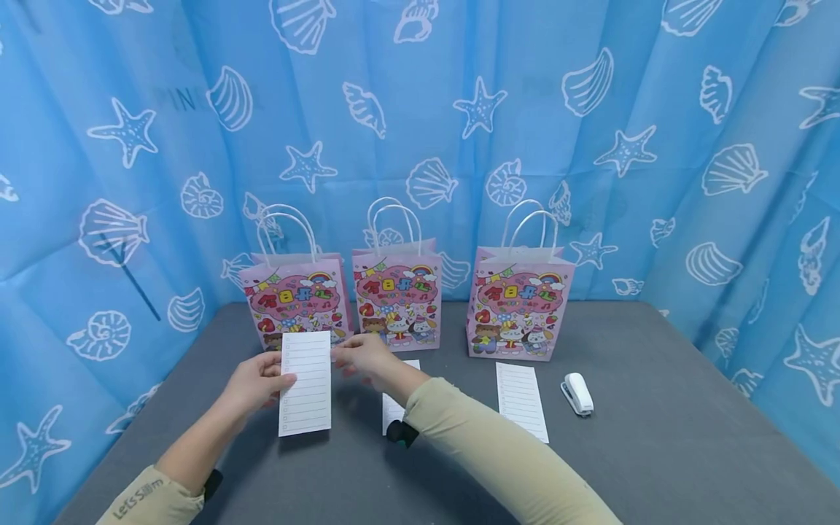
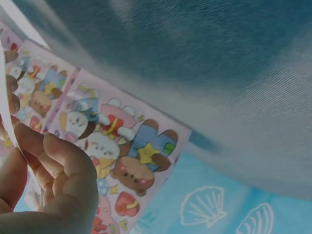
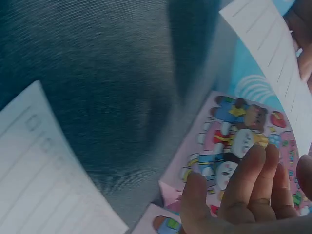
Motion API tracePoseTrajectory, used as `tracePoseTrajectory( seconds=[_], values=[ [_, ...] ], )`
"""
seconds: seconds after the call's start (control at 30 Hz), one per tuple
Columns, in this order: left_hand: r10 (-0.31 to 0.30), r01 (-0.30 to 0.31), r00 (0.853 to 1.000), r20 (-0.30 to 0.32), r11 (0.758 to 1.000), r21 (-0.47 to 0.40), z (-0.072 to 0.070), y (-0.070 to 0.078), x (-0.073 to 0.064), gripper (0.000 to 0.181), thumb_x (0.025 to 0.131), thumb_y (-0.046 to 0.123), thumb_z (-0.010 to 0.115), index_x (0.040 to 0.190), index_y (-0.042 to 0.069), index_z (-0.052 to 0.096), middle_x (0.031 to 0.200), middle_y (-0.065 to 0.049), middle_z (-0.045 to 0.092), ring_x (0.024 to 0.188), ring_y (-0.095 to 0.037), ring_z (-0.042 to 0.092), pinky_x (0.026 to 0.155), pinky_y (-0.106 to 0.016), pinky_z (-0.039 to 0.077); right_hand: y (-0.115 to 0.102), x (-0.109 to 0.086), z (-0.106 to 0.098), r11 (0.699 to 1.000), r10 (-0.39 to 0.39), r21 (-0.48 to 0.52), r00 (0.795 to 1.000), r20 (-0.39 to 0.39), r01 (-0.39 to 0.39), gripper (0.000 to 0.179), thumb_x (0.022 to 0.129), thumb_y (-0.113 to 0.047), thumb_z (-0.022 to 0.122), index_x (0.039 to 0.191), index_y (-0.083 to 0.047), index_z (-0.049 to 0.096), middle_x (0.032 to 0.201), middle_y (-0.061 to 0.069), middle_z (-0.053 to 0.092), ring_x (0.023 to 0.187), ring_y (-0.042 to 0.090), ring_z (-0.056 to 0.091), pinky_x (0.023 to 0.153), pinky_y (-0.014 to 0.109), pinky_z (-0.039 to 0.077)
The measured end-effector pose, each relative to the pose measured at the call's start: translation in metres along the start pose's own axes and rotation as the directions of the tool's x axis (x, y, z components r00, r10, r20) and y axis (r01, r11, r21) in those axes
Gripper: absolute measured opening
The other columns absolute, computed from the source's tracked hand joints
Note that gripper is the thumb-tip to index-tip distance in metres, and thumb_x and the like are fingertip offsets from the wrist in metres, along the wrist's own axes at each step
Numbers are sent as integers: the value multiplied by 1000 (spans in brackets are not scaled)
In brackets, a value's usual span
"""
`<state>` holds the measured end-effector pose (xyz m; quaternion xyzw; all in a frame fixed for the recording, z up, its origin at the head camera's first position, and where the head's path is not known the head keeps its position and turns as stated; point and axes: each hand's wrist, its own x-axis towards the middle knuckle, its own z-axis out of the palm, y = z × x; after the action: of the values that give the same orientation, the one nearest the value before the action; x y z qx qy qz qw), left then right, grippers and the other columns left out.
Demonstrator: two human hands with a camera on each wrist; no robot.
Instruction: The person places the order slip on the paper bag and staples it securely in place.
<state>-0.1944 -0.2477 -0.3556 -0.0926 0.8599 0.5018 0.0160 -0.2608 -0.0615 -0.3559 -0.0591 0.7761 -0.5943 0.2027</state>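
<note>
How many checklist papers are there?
3. One checklist sheet is in the left hand; a second sheet lies on the table, partly hidden by the right arm; a third sheet lies left of the white stapler. More could be hidden.

- I have a long left arm in a pale beige sleeve with dark lettering [image 1: 147, 499] reaching up and inward from the lower left of my head view, its wrist bare.
- My bare left hand [image 1: 254, 380] faces inward, thumb [image 2: 10, 180] set against bent fingers [image 2: 66, 158] in a pinch.
- I have the right arm in a plain pale beige sleeve [image 1: 502, 456] slanting far across, up and leftward from the bottom edge.
- My bare right hand [image 1: 369, 356] is near the left one, its fingers [image 3: 239, 195] lightly bent and slightly spread; whether they pinch, I cannot tell.
</note>
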Motion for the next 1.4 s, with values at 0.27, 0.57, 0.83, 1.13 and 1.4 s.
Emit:
tracePoseTrajectory(
  seconds=[0.27,0.57,0.83,1.13,1.4],
  values=[
    [41,-41,999,-14,999,-5,0,10,-5,44,97,10,61,134,-8,46,87,-6,66,74,-18,54,63,-33,43,-12,-4,-3,997,-54,50,998,-36,56,14,94,-21,66,99,-9,71,87,1,71,81,18,67,65,37,39],
    [43,-43,999,0,999,-10,-2,16,-6,46,96,15,63,133,-7,46,93,-10,68,76,-19,60,67,-33,44,-19,-5,-2,991,-106,76,993,-54,110,11,94,-17,66,94,-7,71,84,2,68,76,15,65,67,36,42],
    [66,-66,998,-17,998,1,-5,19,-3,48,100,21,56,138,-7,43,123,-25,55,105,-31,55,76,-38,47,-28,-7,-5,975,-187,112,980,-74,194,12,94,-11,65,95,-1,70,89,5,65,78,18,63,75,36,51],
    [148,-149,987,-68,989,-4,-19,31,9,47,103,25,51,138,-6,43,127,-25,51,113,-34,50,85,-42,45,-48,-5,-9,966,-206,136,972,-114,221,11,94,-9,64,94,1,69,88,6,62,83,23,60,67,27,49],
    [288,-260,919,-268,956,136,-41,50,17,47,101,21,56,136,-8,46,131,-28,47,123,-41,43,99,-54,37,-61,2,-9,974,-182,110,971,-153,200,11,94,-13,65,95,-3,69,92,5,63,93,21,59,80,34,49]
  ],
)
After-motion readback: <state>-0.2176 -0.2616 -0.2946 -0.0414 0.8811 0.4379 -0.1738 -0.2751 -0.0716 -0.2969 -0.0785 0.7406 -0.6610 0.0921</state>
